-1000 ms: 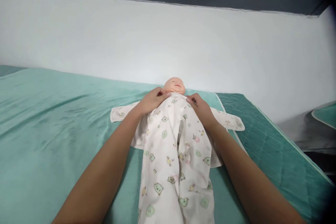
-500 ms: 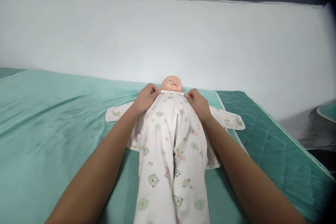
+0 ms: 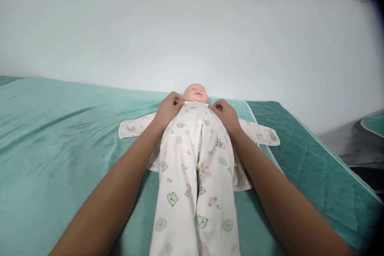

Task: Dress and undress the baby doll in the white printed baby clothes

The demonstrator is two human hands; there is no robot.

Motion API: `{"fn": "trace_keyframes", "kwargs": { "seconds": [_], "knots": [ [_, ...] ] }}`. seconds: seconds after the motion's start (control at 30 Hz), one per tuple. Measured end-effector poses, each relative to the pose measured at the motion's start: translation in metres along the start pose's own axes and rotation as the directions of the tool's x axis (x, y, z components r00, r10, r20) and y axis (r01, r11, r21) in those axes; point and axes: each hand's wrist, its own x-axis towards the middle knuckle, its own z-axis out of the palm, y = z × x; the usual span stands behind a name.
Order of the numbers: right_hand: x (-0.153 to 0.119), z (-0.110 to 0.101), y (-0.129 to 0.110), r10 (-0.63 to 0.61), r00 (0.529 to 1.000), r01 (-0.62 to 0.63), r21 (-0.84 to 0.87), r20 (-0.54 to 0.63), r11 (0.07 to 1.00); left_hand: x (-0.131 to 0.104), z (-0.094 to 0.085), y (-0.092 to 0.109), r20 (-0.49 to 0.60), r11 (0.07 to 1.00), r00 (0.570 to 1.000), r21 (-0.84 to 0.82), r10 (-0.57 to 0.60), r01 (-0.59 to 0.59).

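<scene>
Near the far edge of the green sheet (image 3: 60,156), the left hand (image 3: 170,106) has thumb and fingers pinched on the top left corner of white trousers (image 3: 180,156). The fabric is judged light, thin and soft, with little stiffness; it should drape and crease readily, grip well against skin and resist damage. Sound holds are the two ends of the top edge; a single-point hold would probably let the rest sag. At centre, the trousers lie lengthwise from just below the doll's head (image 3: 195,93) toward the sheet's near side, legs side by side, feet ends out of view. Print: green bear faces, pale green blobs, small yellow and pink figures; a fold runs between the legs. A matching top (image 3: 133,126) lies beneath, sleeves spread to both sides; whether the doll's arms fill them cannot be told. To the right, the right hand (image 3: 224,112) pinches the opposite top corner. Beyond it, the right cuff reaches the quilted mat (image 3: 300,160) bordering the sheet's right edge.
</scene>
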Motion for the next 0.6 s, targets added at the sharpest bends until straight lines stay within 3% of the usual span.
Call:
{"fn": "trace_keyframes", "kwargs": {
  "seconds": [0.23,0.33,0.47,0.6],
  "knots": [
    [-0.006,-0.007,-0.002,-0.224,0.965,0.205,0.144,0.136,0.968,-0.006,-0.006,0.007,0.191,0.990,0.973,-0.090,0.128,-0.113],
    [-0.007,-0.010,-0.002,-0.240,0.953,0.218,0.132,0.184,0.967,-0.008,-0.007,0.009,0.230,0.987,0.960,-0.065,0.161,-0.150],
    [-0.012,-0.014,-0.001,-0.225,0.957,0.207,0.112,0.182,0.972,-0.011,-0.007,0.009,0.207,0.984,0.963,0.006,0.171,-0.176],
    [-0.024,-0.016,0.004,-0.264,0.955,0.254,0.091,0.136,0.963,-0.017,-0.008,0.005,0.115,0.982,0.986,0.130,0.124,-0.138]
  ]
}}
